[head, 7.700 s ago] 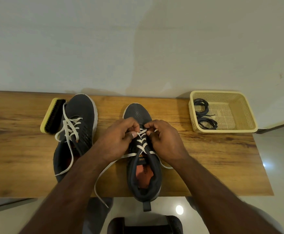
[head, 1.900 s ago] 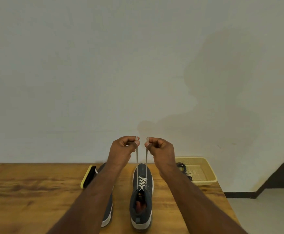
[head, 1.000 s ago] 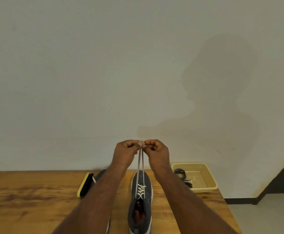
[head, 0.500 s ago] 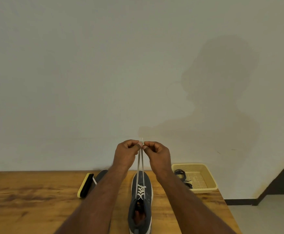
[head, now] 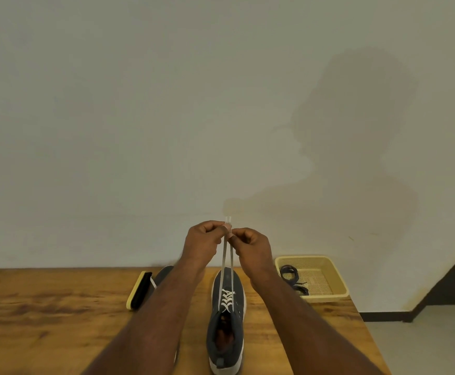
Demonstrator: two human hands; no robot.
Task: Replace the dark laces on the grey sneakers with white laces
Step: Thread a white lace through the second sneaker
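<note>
With our left hand [head: 203, 240] and right hand [head: 250, 243] we pinch both white lace [head: 226, 259] ends together above the grey sneaker [head: 227, 323], standing lengthwise on the bench [head: 45, 315] directly below.

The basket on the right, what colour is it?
Pale yellow basket, seen in the head view.

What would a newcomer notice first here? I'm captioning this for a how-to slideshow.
The two hands, left and right, raised at centre, pinching the ends of the white lace pulled up taut from the grey sneaker on the wooden table. Next, the yellow basket at right holding the dark laces.
</note>
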